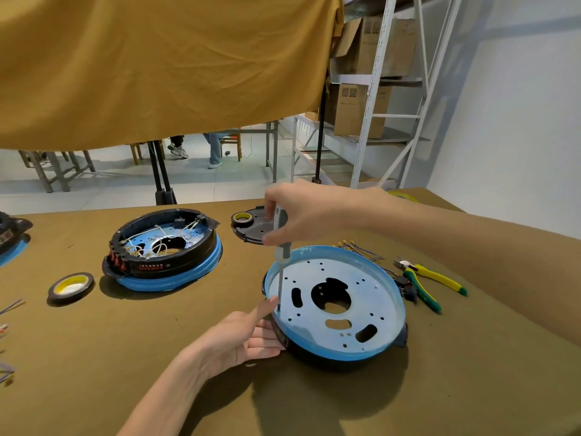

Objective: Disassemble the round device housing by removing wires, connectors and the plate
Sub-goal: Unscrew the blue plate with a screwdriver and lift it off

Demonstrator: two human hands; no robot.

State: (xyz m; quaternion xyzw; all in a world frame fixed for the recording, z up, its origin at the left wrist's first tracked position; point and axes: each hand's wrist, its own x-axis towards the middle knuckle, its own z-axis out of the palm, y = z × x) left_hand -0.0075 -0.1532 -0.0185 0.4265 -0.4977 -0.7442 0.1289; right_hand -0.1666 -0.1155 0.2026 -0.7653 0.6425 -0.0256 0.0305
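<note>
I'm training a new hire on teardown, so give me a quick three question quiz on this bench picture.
1. True or false: the right hand holds the grey-handled screwdriver upright over the pale blue perforated metal plate.
2. What does the left hand touch? A) the yellow-green pliers B) the rim of the near round blue-and-black housing C) the black tape roll
3. Which housing still holds wires?

Key: 1 true. 2 B. 3 the far round black housing on the left.
</note>
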